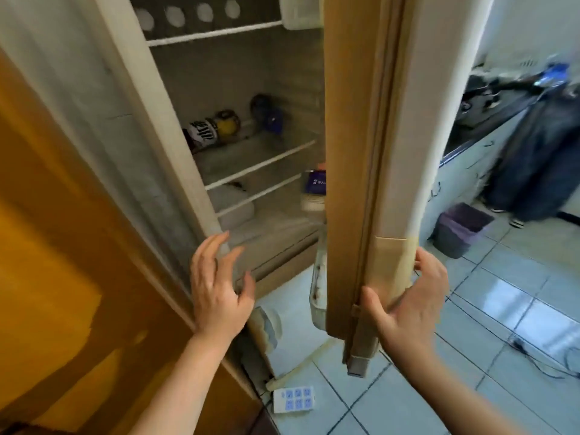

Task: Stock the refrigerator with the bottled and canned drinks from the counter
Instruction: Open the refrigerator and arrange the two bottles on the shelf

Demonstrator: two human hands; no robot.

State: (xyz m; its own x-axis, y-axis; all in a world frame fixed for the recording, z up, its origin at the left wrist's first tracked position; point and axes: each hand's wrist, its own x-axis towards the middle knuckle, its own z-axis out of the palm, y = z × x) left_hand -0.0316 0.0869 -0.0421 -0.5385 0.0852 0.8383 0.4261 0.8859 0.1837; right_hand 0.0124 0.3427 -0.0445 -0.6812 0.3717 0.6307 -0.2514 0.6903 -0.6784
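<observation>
Two bare forearms are reaching in from the bottom edge. Left hand (216, 287) is hovering by the refrigerator (157, 98) frame, its grip spread loose and holding nothing; whether the fingertips are touching the frame, I cannot tell. Right hand (408, 296) is wrapping its grip round the outer edge of the refrigerator door (351, 152), thumb on the inner face, fingers behind. Inside, a yellow-capped bottle (216, 130) and a blue-capped bottle (266, 116) are lying on their sides, just beside each other, on the middle shelf (260, 164). Pale floor tiles (502, 302) are spreading out to the right, carrying a white power strip (293, 399) and a grey bin (461, 230). Far right, the tabletop (489, 127) is showing only dark, blurred clutter.
</observation>
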